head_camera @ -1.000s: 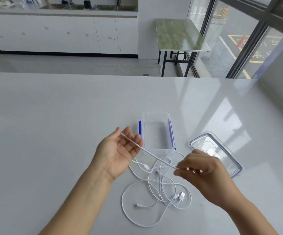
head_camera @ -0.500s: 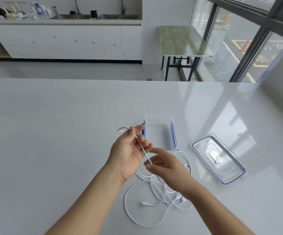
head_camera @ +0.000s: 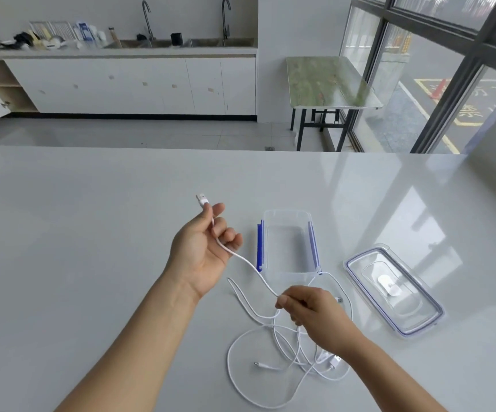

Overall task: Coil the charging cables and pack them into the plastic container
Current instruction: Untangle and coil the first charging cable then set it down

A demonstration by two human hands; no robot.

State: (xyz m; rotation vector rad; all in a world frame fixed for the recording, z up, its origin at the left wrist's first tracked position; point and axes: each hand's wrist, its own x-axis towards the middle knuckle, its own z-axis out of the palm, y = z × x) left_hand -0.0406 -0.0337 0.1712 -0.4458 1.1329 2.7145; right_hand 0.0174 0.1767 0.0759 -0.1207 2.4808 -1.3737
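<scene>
Left hand (head_camera: 200,252), right hand (head_camera: 310,312) pinch cable (head_camera: 250,264), container (head_camera: 288,212) just beyond

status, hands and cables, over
Left hand grips white cable near USB plug; right hand pinches it further along. Container empty, lid off. Other cables tangled on table.

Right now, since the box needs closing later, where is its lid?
In the head view the lid lies flat on the table, just right of the open container and the right hand.

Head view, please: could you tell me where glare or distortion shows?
Head view: window glare brightens the table on the right; the window frames lean with wide-angle distortion; the cable, left hand and right hand are sharp.
</scene>
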